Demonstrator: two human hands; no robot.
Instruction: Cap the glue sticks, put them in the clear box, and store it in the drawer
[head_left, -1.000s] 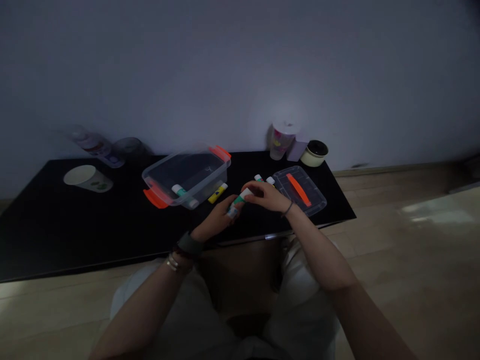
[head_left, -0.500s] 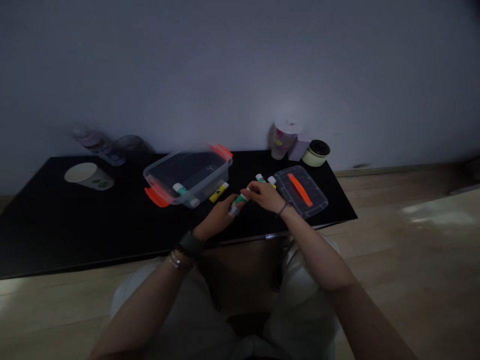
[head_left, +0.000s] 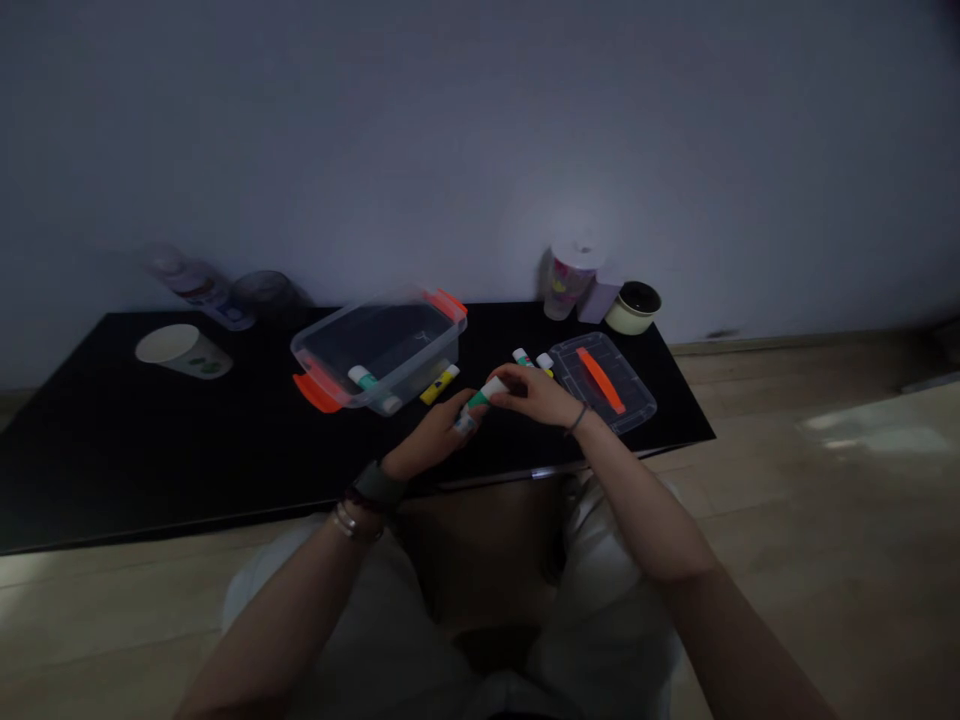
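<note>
Over your black desk (head_left: 225,450), between the clear box (head_left: 441,358) and the flat lid (head_left: 634,385), you seem to be working at one end of a green-and-white tube (head_left: 479,399), which likely calls next for a steady left hold. Your left hand (head_left: 436,428) curls round the tube's lower part, while your right hand (head_left: 538,394), wrist angled inward, pinches its white end (head_left: 493,387).

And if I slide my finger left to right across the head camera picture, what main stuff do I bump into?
Paper cup → clear box with orange clips → green-and-white stick being held → right hand → clear lid with orange handle.
</note>
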